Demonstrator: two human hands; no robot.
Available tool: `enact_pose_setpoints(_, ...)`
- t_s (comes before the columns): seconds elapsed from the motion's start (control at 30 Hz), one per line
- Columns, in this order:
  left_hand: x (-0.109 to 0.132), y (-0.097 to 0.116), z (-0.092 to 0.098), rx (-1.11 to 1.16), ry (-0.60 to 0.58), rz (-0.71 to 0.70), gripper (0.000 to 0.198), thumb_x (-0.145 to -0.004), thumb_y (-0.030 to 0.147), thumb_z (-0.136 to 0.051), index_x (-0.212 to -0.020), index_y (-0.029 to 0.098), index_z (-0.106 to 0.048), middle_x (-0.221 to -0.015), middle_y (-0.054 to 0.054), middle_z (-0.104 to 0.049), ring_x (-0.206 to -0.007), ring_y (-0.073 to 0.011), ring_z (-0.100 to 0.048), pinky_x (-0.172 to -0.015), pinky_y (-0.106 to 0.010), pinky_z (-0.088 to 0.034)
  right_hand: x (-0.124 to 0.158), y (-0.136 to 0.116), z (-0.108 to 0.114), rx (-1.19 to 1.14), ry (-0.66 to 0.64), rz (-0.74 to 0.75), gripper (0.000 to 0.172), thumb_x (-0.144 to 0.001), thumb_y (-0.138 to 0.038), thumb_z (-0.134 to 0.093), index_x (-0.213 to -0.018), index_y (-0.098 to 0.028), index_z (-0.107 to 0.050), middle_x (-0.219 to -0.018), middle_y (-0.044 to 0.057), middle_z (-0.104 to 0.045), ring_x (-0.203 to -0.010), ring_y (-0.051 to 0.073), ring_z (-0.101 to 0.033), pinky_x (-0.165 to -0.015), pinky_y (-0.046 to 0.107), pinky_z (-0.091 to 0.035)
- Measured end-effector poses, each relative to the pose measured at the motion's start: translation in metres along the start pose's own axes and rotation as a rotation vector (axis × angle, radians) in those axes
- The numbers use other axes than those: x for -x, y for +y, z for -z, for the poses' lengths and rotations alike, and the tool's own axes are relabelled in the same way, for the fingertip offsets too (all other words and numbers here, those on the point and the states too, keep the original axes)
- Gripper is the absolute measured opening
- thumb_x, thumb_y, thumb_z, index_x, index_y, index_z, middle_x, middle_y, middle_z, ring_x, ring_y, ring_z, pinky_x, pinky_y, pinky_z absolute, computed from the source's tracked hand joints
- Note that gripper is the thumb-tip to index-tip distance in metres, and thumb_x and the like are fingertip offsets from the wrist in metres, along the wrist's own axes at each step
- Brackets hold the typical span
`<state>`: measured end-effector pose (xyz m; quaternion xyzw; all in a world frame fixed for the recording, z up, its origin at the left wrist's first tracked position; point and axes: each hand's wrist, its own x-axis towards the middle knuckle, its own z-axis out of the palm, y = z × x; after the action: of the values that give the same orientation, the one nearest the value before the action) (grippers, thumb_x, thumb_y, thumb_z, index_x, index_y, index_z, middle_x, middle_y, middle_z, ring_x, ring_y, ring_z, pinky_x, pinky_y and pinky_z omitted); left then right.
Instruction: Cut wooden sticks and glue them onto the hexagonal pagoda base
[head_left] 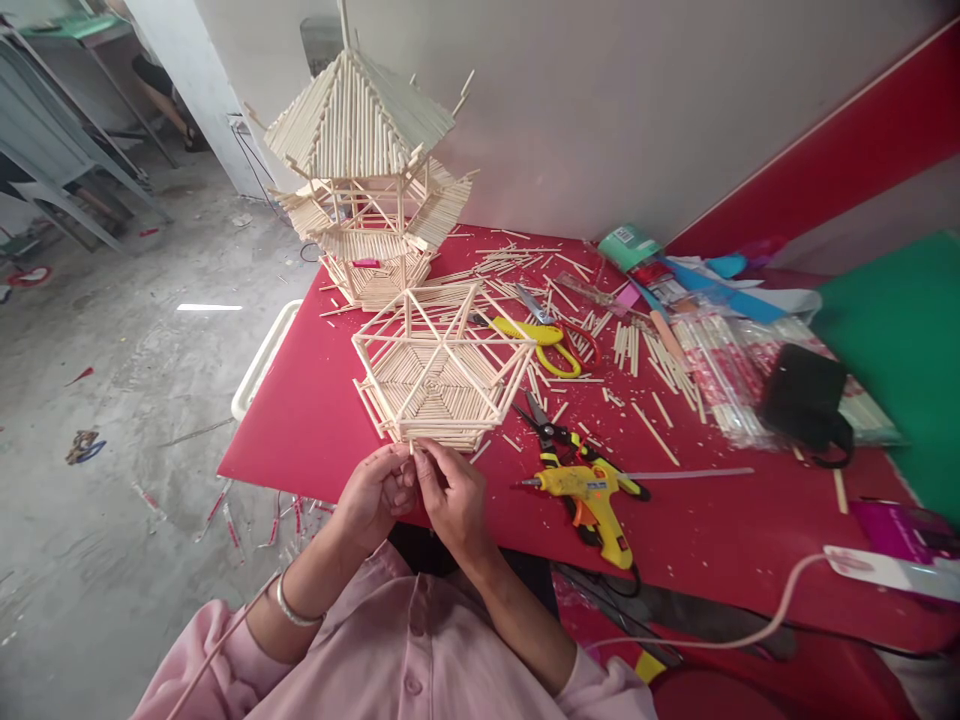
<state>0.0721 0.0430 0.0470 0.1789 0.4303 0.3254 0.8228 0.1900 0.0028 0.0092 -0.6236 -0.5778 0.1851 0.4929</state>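
My left hand [377, 490] and my right hand [455, 503] meet at the table's near edge, fingers closed. A short pale wooden stick [412, 449] shows its tip between their fingertips; the rest is hidden. Just beyond my fingers sits a hexagonal frame of wooden sticks [437, 392], with a floor of sticks laid in rings and crossed sticks on top. Whether the short stick touches this frame I cannot tell. Farther back stands a tiered pagoda model [352, 115] of the same sticks, with sloping roofs.
On the red table [300, 400], right of the frame, lie a yellow glue gun [592, 500], pliers [551, 435] and yellow-handled scissors [555, 350]. Loose sticks are scattered behind. Packs of sticks [724, 380], a black case [806, 395] and a white power strip [885, 572] lie farther right.
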Motion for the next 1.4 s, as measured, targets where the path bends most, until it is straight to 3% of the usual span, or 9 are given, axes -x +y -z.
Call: enact_pose_setpoints(1.4,-0.0008,-0.0013,0.001,0.004,0.003,-0.001,0.031,-0.078,0.036,-0.073,-0.065,0.016,-0.053,-0.047,0.006,-0.043,-0.038,-0.0052,-0.034,-0.04,-0.019,-0.024,0.0001,-0.0013,0.0012,0.008,-0.005,-0.014,0.023,-0.1,-0.027,-0.054,-0.113,-0.022,-0.072,-0.1,0.007,-0.078,-0.092,0.019,-0.075,-0.085,0.03,-0.059)
